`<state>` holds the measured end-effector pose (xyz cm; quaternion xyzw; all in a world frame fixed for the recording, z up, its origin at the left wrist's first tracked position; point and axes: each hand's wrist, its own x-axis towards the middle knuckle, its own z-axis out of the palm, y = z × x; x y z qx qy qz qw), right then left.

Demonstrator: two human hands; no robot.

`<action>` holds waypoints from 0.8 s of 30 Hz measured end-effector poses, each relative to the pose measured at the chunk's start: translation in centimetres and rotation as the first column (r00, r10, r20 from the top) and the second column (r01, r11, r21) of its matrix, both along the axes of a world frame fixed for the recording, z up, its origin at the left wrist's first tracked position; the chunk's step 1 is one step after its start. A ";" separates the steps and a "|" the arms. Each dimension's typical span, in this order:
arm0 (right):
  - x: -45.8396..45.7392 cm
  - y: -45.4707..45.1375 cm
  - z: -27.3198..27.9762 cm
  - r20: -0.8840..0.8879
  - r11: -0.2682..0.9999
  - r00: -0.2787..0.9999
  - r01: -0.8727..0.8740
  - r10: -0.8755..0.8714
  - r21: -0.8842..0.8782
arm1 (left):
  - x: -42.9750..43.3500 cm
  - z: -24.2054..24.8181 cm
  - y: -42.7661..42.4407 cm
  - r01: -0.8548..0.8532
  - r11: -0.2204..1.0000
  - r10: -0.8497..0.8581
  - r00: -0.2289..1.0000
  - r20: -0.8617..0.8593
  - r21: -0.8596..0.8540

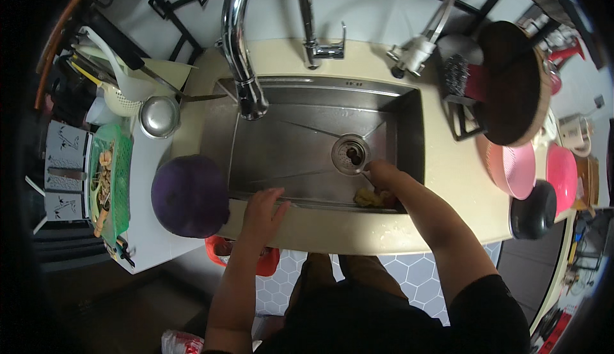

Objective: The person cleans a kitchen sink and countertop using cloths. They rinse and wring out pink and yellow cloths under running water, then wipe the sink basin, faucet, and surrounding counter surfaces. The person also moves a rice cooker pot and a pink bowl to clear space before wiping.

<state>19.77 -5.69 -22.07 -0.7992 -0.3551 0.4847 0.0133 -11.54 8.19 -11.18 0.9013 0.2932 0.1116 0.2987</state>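
Note:
In the stainless steel sink [288, 157], my right hand [382, 175] reaches to the rim of a round metal strainer [349, 155] at the drain. Its fingers are curled and partly hidden, with a thin metal piece showing beneath them; whether they grip it is unclear. Dark lumps [354, 156] lie in the strainer. Below that hand, a crumpled yellowish thing [367, 197] sits by the sink's front wall. My left hand [264, 212] rests at the front edge of the sink, fingers apart, holding nothing. A purple rounded bowl or pot [191, 196] stands to its left.
A chrome faucet [252, 95] arches over the sink. At left are a metal ladle [159, 116] and a green basket [125, 186] of mixed items. A round wooden board [511, 83], pink baskets [513, 169] and a black bowl [533, 210] stand at right. A red container [271, 263] is below the counter.

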 end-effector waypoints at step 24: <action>0.6 4.5 -5.2 0.380 0.882 0.920 -0.257 0.098 0.395 | -5.9 1.8 -9.2 -0.258 0.889 0.320 0.941 0.111 -0.379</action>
